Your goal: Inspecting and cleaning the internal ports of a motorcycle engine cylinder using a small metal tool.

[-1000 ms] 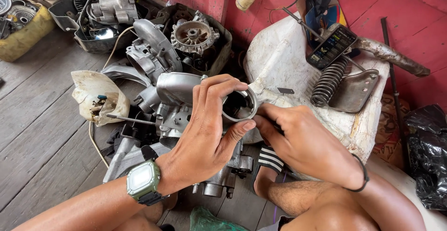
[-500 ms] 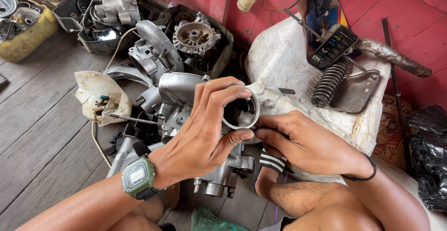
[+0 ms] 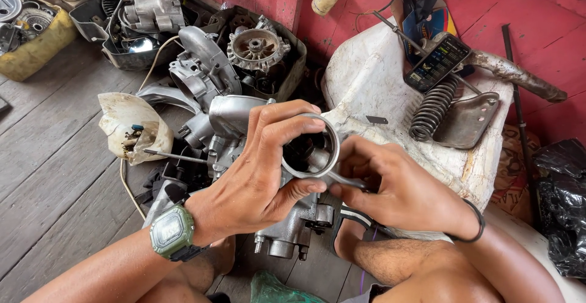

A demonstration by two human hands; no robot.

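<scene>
Left hand (image 3: 256, 175), green digital watch (image 3: 173, 232) on its wrist, wraps a short silver metal cylinder sleeve (image 3: 310, 147) at frame centre: thumb under the rim, fingers curled over the top. Open bore faces the camera, dark inside. Right hand (image 3: 397, 190) closes in from the right, fingers pinching at the sleeve's lower right edge against a slim metal rod; exact contact point is hard to tell. Black band (image 3: 475, 220) on the right wrist.

Sleeve sits just above a grey cast-aluminium engine casing (image 3: 229, 126) lying on the wooden plank floor (image 3: 49, 175).

Around it: finned round engine part (image 3: 257, 47) in a dark tray, upper centre. Dirty white plastic tank (image 3: 390, 95) to the right, carrying a black coil spring (image 3: 432, 107) and a phone with lit screen (image 3: 438, 62). Yellow tub of parts (image 3: 33, 43) at upper left.
</scene>
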